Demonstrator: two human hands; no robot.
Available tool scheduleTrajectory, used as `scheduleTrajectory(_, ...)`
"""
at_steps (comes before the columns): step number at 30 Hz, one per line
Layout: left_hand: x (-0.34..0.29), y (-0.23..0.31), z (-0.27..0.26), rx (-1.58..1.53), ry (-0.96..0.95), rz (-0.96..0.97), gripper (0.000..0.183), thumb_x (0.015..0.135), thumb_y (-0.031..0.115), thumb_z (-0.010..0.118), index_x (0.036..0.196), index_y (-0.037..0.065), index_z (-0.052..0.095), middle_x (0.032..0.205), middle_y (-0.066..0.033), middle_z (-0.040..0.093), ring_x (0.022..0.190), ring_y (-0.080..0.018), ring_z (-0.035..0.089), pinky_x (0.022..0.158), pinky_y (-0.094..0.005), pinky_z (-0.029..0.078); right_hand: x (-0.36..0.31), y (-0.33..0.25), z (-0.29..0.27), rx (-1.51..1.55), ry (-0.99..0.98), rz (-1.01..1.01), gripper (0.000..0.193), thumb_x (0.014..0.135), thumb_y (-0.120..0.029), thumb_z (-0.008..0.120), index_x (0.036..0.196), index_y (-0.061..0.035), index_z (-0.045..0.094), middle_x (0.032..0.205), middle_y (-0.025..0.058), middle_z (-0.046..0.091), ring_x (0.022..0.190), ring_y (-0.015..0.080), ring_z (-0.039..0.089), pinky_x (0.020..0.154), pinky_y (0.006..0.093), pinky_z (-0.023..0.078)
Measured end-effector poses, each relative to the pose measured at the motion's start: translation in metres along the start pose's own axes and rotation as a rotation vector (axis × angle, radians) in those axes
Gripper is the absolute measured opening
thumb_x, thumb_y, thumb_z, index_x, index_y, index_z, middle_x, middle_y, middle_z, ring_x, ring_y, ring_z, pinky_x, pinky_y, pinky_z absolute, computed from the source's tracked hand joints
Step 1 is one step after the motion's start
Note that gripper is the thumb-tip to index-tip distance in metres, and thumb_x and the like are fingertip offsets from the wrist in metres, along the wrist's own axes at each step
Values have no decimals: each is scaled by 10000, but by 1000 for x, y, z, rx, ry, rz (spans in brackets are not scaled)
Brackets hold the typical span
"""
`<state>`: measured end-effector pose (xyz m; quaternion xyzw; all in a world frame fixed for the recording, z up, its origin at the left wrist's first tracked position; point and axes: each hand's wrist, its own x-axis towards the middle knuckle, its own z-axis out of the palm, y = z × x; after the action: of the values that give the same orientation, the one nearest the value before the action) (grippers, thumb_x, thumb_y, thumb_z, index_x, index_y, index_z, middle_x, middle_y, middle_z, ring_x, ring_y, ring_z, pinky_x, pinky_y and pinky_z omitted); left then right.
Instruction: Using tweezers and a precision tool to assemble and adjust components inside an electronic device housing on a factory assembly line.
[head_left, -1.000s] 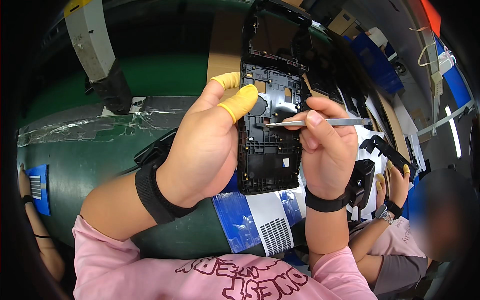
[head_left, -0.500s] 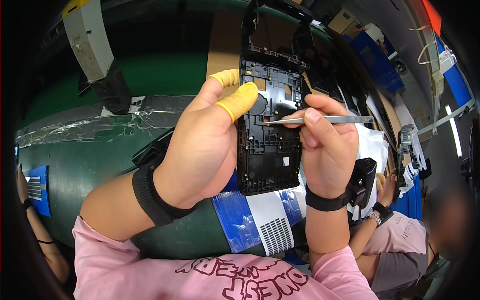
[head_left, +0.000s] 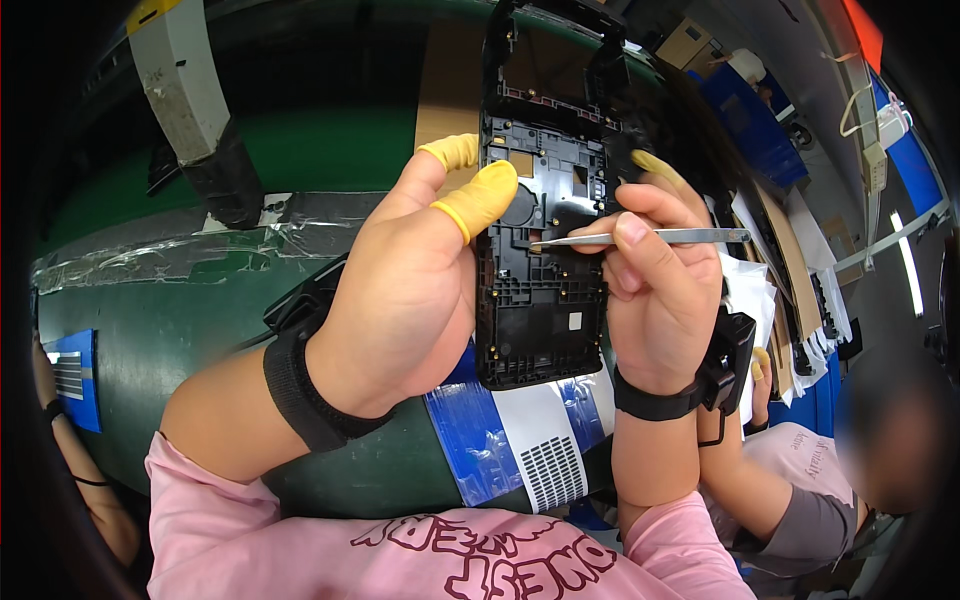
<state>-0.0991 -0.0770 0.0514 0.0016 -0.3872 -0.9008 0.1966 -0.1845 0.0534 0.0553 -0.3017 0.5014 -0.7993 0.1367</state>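
My left hand (head_left: 400,295) grips a long black plastic housing (head_left: 535,345) by its left side. Yellow finger cots cover the thumb and one fingertip. The housing stands nearly upright, its ribbed inner face with small brass-coloured inserts toward me. Between thumb and fingers, my right hand (head_left: 660,310) pinches metal tweezers (head_left: 695,236), which lie almost level across the housing. Their points meet a small slot near its middle; whether they hold anything there is too small to tell. Behind the housing, my left hand's other fingers are mostly hidden.
A blue sheet (head_left: 470,440) with a white grille label lies under the housing on the green table (head_left: 200,300). A grey post (head_left: 180,90) rises at far left. On the right, a co-worker's arm (head_left: 745,490) reaches in beside cardboard and papers (head_left: 750,290). Another person's arm (head_left: 90,480) shows at left.
My hands, the housing and the tweezers have barely shifted. The co-worker's arm at right has come forward, and a yellow-tipped finger now shows behind my right hand.
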Motion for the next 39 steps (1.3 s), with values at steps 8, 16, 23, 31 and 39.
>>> scheduleTrajectory(8,0,3,2,-1,-9,18,275,903,146,386,1139,7,393,1077,-95,508,989,-166,511,859,-311,426,3,1,1,19,-18,-4,223,750,-4,590,954,75,546,736,111,612,510,29,426,460,130,302)
scheduleTrajectory(16,-1,3,1,0,-7,16,287,906,147,372,1151,-1,383,1095,-100,499,997,-167,506,863,-308,424,3,1,1,-8,3,-6,228,748,-11,596,953,75,549,730,108,618,504,20,406,452,139,287)
scheduleTrajectory(23,-1,3,2,92,21,1,346,810,28,493,1135,-14,383,1031,-123,534,939,-177,542,831,-293,442,2,-5,4,-50,14,-8,226,757,-18,584,961,72,546,720,112,615,503,27,407,452,148,286)
scheduleTrajectory(31,80,-17,-56,282,94,2,429,686,-142,427,1102,-40,388,905,-114,526,765,-165,542,675,-297,485,-16,-40,-39,7,204,-130,222,808,-41,510,997,72,533,795,187,609,517,82,449,454,173,327)
scheduleTrajectory(39,147,10,-135,1931,806,399,500,699,251,669,1084,-17,496,1203,-209,377,1135,-333,345,848,-468,344,-65,-54,-80,-265,339,-144,192,787,-39,552,944,70,537,793,199,610,503,79,416,458,170,314)
